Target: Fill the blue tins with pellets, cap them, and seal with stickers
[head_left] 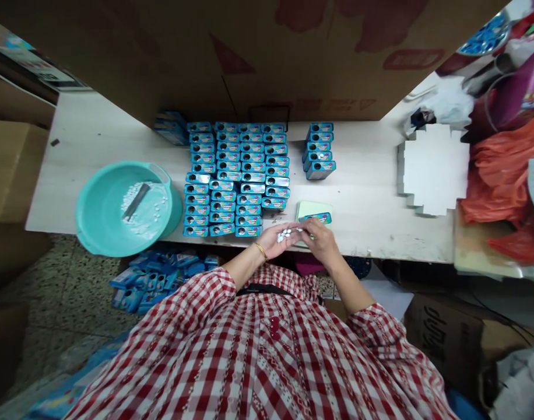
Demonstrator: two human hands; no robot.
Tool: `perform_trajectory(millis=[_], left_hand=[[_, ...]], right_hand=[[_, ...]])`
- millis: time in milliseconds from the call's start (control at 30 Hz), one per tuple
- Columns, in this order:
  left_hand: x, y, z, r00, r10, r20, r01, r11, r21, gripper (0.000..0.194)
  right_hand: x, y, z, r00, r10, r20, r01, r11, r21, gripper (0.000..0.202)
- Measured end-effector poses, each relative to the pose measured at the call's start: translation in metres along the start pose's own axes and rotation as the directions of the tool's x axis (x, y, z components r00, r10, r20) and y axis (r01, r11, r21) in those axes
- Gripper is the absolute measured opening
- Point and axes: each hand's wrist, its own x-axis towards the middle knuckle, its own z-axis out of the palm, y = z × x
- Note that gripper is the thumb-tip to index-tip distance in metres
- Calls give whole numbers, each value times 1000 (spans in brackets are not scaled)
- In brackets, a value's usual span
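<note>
Large carton [183, 58]: red triangle [232, 57]; blue boxes [252, 167]: lettering (too small to read)

And here's the room: a pale, smooth-topped counter [367, 186] runs from nine o'clock across to three, catching a soft sheen of light. Up at twelve, a huge brown carton [293, 64] looms in shadow. Over at nine, a tan box [13, 169]; down at eight, speckled floor [52, 291] with tile lines. Crumpled red plastic [507, 175] blazes at three, while four o'clock holds a dim, printed cardboard box [442, 335].
</note>
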Motion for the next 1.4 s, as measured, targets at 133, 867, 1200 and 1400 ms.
perform_trajectory(millis=[133,867,1200,1400], left_hand=[[6,5,4,1000,13,-1,-13,998,55,24],[-31,5,-57,976,59,-209,-62,998,-9,29],[-39,7,-60,973,80,-216,-87,996,-23,20],[-33,4,-39,993,51,-105,-53,998,-15,24]], right_hand=[[4,15,-15,993,80,-82,-88,991,-102,18],[-32,55,-38,972,148,-184,-192,949,-250,32],[-9,51,-35,996,85,-25,-88,942,-325,31],[-8,43,-25,987,133,-85,-157,885,-438,19]])
